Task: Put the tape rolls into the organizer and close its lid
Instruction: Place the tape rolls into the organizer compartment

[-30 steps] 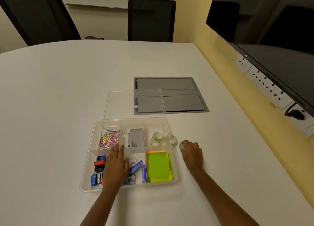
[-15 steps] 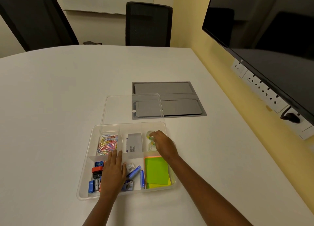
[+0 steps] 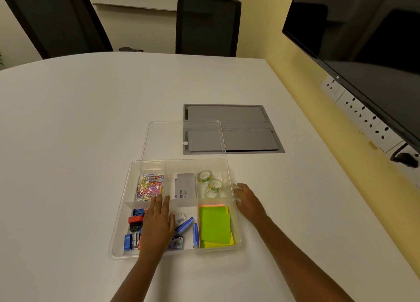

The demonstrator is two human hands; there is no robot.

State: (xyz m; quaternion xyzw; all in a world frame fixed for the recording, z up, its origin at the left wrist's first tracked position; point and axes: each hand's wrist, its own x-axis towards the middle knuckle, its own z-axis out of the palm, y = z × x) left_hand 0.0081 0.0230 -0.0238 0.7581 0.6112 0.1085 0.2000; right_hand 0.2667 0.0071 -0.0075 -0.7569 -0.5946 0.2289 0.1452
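The clear organizer sits on the white table in front of me with its top uncovered. Three tape rolls lie together in its back right compartment. The clear lid lies flat on the table just behind the organizer. My left hand rests flat, fingers spread, on the small items in the front compartments. My right hand is outside the organizer's right wall with its fingertips at the wall, beside the tape compartment, holding nothing. A faint clear shape at the fingertips is too blurred to identify.
Coloured paper clips, a grey box, sharpeners and green sticky notes fill other compartments. The lid partly overlaps a grey hatch set in the table. Two black chairs stand at the far edge; a screen and wall sockets run along the right.
My right hand carried a tape roll from the table into the back right compartment, let go of it, and drew back outside the right wall. The left hand stayed put.
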